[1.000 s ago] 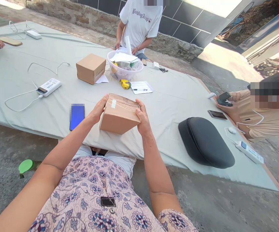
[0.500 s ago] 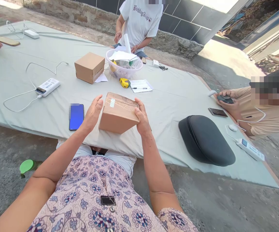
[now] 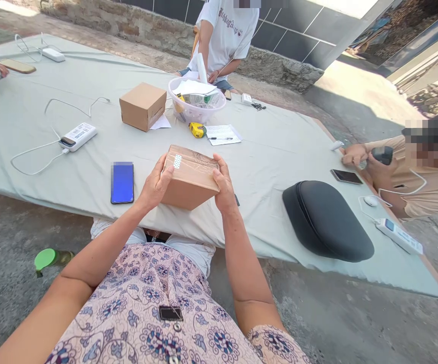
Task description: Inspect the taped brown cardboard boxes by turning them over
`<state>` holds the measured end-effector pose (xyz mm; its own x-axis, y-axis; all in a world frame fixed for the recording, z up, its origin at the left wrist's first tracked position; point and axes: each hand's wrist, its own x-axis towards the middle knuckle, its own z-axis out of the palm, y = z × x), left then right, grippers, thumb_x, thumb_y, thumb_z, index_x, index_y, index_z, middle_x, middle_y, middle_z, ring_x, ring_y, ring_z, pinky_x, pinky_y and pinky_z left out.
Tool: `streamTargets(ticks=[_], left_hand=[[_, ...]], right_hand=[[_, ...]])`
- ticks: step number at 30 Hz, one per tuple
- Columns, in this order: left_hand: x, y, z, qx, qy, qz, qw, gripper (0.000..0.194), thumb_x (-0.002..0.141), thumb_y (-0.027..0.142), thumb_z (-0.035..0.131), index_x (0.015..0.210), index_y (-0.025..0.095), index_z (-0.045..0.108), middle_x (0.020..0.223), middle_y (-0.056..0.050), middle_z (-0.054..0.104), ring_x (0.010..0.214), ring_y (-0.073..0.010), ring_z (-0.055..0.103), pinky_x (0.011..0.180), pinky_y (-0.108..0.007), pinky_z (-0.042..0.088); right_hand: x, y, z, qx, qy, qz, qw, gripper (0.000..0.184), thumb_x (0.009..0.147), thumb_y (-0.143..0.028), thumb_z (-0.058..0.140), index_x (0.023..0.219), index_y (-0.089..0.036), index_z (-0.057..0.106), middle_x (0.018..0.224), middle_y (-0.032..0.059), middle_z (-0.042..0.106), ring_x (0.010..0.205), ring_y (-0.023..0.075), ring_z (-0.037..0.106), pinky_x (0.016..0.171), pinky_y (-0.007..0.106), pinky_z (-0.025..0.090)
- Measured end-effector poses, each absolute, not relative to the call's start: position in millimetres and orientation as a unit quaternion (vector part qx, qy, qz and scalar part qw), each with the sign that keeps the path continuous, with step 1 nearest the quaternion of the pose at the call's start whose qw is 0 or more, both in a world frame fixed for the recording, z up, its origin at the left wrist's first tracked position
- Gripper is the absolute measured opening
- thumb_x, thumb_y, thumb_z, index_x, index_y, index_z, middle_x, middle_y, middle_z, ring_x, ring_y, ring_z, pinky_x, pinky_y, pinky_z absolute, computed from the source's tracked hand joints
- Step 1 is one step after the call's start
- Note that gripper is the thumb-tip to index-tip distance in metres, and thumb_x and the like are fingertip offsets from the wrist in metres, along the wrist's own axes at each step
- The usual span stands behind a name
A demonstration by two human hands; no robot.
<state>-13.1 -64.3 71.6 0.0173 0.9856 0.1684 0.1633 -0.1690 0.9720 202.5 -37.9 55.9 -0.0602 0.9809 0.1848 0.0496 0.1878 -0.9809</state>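
Clasping a cardboard box (image 3: 191,186) from opposite sides, left grip (image 3: 154,184) and right grip (image 3: 224,187) hold it by the near edge of the counter (image 3: 260,156), near a phone (image 3: 122,183).

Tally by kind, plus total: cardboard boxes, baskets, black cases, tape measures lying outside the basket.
Cardboard boxes: 2 (held box, farther box)
Basket: 1
Black case: 1
Tape measure outside the basket: 1
Total: 5
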Motion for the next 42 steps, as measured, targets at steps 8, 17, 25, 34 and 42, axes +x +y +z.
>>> streamTargets(ticks=[8, 17, 25, 34, 42], left_hand=[[-13, -63, 68, 0.570, 0.524, 0.487, 0.404, 0.062, 0.100, 0.054, 0.042, 0.154, 0.023, 0.041, 0.164, -0.007, 0.042, 0.155, -0.0280, 0.032, 0.129, -0.043, 0.024], [-13, -62, 67, 0.571, 0.516, 0.491, 0.407, 0.062, 0.100, 0.059, 0.040, 0.151, 0.025, 0.046, 0.158, -0.006, 0.051, 0.153, -0.0263, 0.037, 0.129, -0.040, 0.025], [-15, -62, 68, 0.583, 0.512, 0.485, 0.404, 0.064, 0.100, 0.060, 0.038, 0.151, 0.022, 0.046, 0.160, -0.009, 0.047, 0.152, -0.0269, 0.039, 0.128, -0.041, 0.026], [-13, -67, 60, 0.566, 0.530, 0.504, 0.379, 0.075, 0.095, 0.075, 0.036, 0.152, 0.027, 0.042, 0.157, -0.011, 0.051, 0.150, -0.0300, 0.043, 0.123, -0.044, 0.034], [-7, -87, 45, 0.657, 0.547, 0.510, 0.100, 0.067, 0.097, 0.060, 0.047, 0.153, 0.024, 0.040, 0.160, -0.018, 0.042, 0.152, -0.0331, 0.036, 0.125, -0.052, 0.029]], right_hand=[[207, -49, 56, -0.423, -0.592, 0.465, 0.504, 0.091, 0.083, -0.082, 0.051, 0.159, -0.040, 0.023, 0.171, -0.0007, 0.027, 0.157, 0.0251, 0.031, 0.129, 0.049, 0.030], [219, -53, 57, -0.425, -0.578, 0.505, 0.480, 0.115, 0.065, -0.086, 0.068, 0.159, -0.034, 0.025, 0.171, 0.0053, 0.028, 0.160, 0.0275, 0.025, 0.130, 0.049, 0.028], [216, -53, 52, -0.430, -0.571, 0.478, 0.510, 0.098, 0.071, -0.082, 0.066, 0.150, -0.031, 0.038, 0.167, 0.0068, 0.037, 0.156, 0.0288, 0.033, 0.129, 0.048, 0.032], [216, -61, 49, -0.456, -0.573, 0.445, 0.515, 0.105, 0.071, -0.086, 0.062, 0.154, -0.030, 0.033, 0.167, 0.0091, 0.035, 0.157, 0.0293, 0.029, 0.128, 0.047, 0.032], [209, -79, 45, -0.509, -0.564, 0.380, 0.527, 0.099, 0.077, -0.081, 0.060, 0.157, -0.030, 0.028, 0.159, 0.0144, 0.043, 0.148, 0.0336, 0.043, 0.114, 0.051, 0.046]])
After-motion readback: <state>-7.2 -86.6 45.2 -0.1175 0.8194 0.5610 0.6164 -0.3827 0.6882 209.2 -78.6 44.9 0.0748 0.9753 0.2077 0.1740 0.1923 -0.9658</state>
